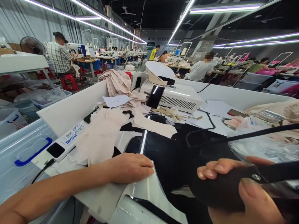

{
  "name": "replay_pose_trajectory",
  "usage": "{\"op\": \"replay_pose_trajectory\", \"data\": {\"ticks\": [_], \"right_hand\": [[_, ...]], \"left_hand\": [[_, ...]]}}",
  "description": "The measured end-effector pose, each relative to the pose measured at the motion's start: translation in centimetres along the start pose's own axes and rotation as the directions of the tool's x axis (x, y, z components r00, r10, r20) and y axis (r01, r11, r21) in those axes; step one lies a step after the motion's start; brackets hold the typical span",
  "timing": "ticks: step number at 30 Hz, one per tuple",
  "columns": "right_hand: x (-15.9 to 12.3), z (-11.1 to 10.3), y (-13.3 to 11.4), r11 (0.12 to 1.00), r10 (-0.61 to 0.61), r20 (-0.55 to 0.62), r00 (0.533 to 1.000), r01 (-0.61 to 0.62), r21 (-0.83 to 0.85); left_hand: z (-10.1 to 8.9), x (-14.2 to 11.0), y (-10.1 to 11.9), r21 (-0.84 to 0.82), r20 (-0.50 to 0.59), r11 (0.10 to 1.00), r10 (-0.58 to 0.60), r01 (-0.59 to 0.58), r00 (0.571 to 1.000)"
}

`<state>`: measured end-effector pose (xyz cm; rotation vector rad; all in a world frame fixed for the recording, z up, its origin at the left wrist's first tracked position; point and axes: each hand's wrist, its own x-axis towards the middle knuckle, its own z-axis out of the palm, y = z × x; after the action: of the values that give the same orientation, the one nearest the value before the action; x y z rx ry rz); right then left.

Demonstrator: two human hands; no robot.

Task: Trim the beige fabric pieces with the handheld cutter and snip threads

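My left hand (133,168) lies flat at the near edge of the black glossy work surface (173,149), its fingers together and pressing on a thin white cut piece (155,189). A pale strip runs down that piece. On the right, my right hand (259,202) is wrapped round a black rounded handle (217,189) with a screw in it; the handle's far end runs out of view. Just beyond my left hand lies a stack of pale beige fabric pieces (98,133). A curved beige piece (154,124) rests on the black surface.
A phone (155,97) leans against a white vented machine (171,95). Bundled beige fabric (116,82) lies at the back left. Plastic bags (261,143) lie at the right, under a black bar (247,134). A clear bin (25,158) stands left. Other people sit farther back.
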<state>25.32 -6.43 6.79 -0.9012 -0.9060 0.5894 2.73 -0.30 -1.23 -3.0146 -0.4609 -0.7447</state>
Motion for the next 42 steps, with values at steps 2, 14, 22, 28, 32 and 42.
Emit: {"op": "replay_pose_trajectory", "data": {"ticks": [2,14,22,28,32,42], "right_hand": [[0.7,1.6,-0.2,0.998,0.051,-0.075,0.996,-0.048,0.039],[1.7,5.6,1.8,0.994,-0.076,-0.046,0.996,0.080,0.080],[1.6,5.5,2.2,0.991,-0.086,-0.027,0.996,0.089,0.101],[1.3,5.5,2.2,0.991,-0.087,-0.032,0.996,0.090,0.099],[1.2,5.7,2.1,0.991,-0.098,-0.036,0.995,0.100,0.088],[0.9,5.2,1.1,0.995,-0.074,-0.040,0.996,0.076,0.072]], "left_hand": [[0.0,0.1,0.1,0.013,0.000,1.000,0.006,-0.006,1.000],[0.1,0.0,0.7,0.011,-0.126,1.000,0.012,-0.010,0.992],[0.3,-0.2,0.6,-0.007,-0.112,1.000,0.017,-0.018,0.994],[0.2,-0.2,0.5,-0.021,-0.072,1.000,0.015,-0.017,0.997],[0.1,-0.3,0.5,-0.043,-0.064,0.999,0.007,-0.009,0.998],[-0.1,-0.4,0.5,-0.044,-0.051,0.999,0.000,-0.003,0.999]]}}
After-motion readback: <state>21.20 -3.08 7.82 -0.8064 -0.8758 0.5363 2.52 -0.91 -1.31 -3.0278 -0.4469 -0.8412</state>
